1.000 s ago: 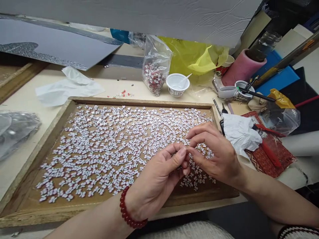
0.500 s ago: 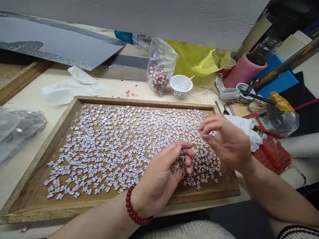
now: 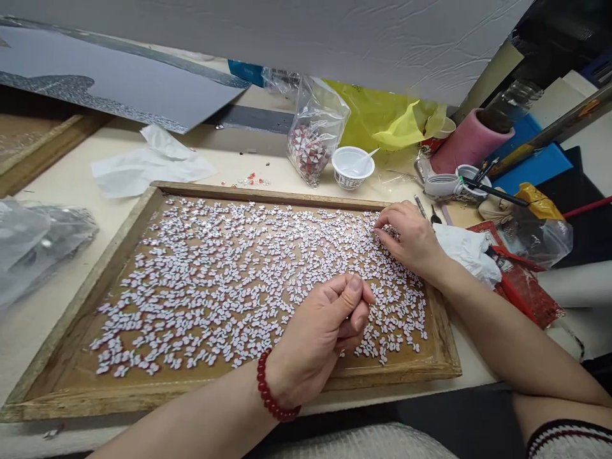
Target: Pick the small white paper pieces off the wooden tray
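A shallow wooden-framed tray [image 3: 71,331] is covered with rows of small white bow-like pieces [image 3: 215,280] with reddish edges. Over its front right part, my left hand [image 3: 329,319], with a dark red bead bracelet [image 3: 272,392] at the wrist, is closed in a loose fist around small metal pins. The pins are now almost wholly hidden by the fingers. At the tray's far right corner, my right hand [image 3: 408,239] reaches down to the pieces with thumb and fingers bent together. Whatever its fingertips hold is too small to make out.
Behind the tray stand a clear bag of red-and-white pieces [image 3: 310,150], a white cup [image 3: 352,167] with a spoon and a yellow plastic bag [image 3: 396,121]. White tissue [image 3: 150,166] and clear bags [image 3: 43,245] lie left. Red-handled pliers [image 3: 516,290] and crumpled tissue [image 3: 466,252] lie right.
My left hand, open with the metal pins showing in its palm before, has closed over them. My right hand has moved forward and down to the pieces at the tray's far right.
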`<state>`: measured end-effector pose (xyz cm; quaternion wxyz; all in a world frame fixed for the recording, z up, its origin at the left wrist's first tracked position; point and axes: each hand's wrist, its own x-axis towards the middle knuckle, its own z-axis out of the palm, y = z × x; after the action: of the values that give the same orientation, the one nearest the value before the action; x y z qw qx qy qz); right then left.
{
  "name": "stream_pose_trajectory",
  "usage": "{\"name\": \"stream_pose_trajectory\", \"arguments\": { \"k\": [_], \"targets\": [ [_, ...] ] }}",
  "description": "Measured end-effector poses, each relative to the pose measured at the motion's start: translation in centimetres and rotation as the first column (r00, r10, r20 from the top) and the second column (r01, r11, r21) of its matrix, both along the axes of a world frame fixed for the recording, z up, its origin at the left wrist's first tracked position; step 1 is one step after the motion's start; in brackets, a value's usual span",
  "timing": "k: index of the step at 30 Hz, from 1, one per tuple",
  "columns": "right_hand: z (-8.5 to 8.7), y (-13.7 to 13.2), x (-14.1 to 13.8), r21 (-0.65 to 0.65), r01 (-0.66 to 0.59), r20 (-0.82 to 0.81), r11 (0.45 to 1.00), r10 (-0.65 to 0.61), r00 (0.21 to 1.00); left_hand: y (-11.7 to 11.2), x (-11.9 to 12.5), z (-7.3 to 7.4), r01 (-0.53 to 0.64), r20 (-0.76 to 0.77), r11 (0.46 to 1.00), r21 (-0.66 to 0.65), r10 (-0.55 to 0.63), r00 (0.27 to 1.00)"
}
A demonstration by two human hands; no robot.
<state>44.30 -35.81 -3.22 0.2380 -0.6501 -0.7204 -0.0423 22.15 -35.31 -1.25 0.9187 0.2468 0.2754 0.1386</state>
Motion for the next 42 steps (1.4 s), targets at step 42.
{"name": "stream_pose_trajectory", "arguments": {
  "k": [42],
  "targets": [
    [-0.42, -0.68, 0.64, -0.014, 0.086, 0.117, 0.996, -0.084, 0.99, -0.2, -0.18, 0.3, 0.123, -0.048, 0.982, 0.14, -0.118, 0.992]
  ]
}}
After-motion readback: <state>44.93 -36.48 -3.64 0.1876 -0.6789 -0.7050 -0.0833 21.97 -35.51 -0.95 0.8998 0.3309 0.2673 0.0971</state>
